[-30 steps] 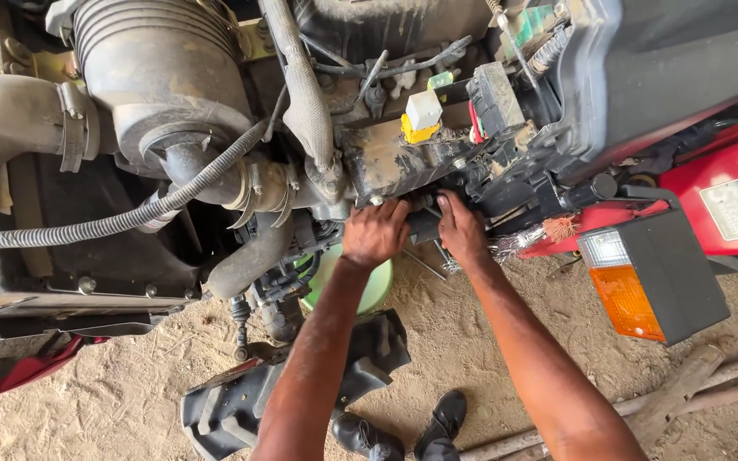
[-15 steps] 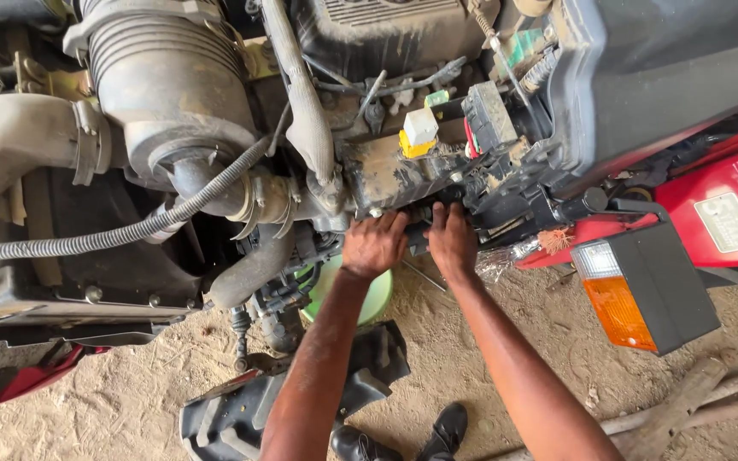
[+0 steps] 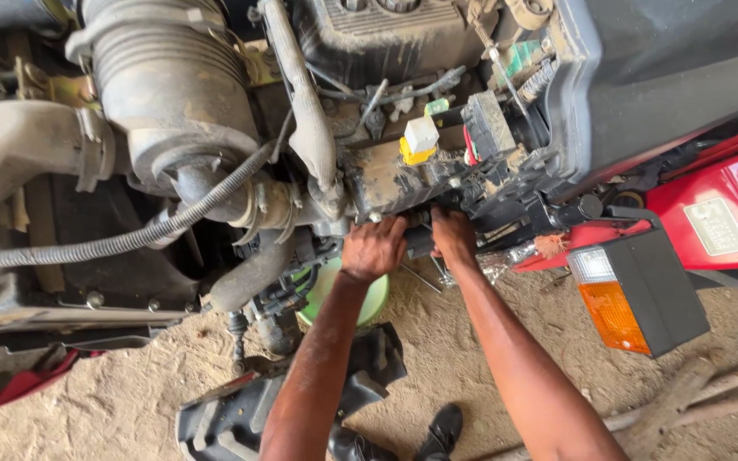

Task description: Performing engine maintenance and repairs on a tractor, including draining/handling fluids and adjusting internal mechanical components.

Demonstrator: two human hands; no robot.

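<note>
Both hands were pressed up under the muddy grey engine block [image 3: 403,183], where a dark, grimy fitting [image 3: 420,239] hung from its lower edge, so the person had to reach upward and forward with both arms outstretched. The left hand [image 3: 375,248] was curled over the left end of that fitting, its fingers bent and closed against it, while the right hand [image 3: 454,235] gripped the right end with fingers tucked up out of sight; how tightly either one clasped it could not be told. A pale green plastic basin [image 3: 377,299] sat on the sandy ground [image 3: 113,393] directly below, seemingly placed to catch whatever dropped. A black moulded plastic cover [image 3: 241,418] lay further down beside the person's black boots [image 3: 437,431]. Compared with half a second earlier, the hands kept nearly the same hold; the right hand had shifted slightly closer to the block, and the view had barely drifted.
</note>
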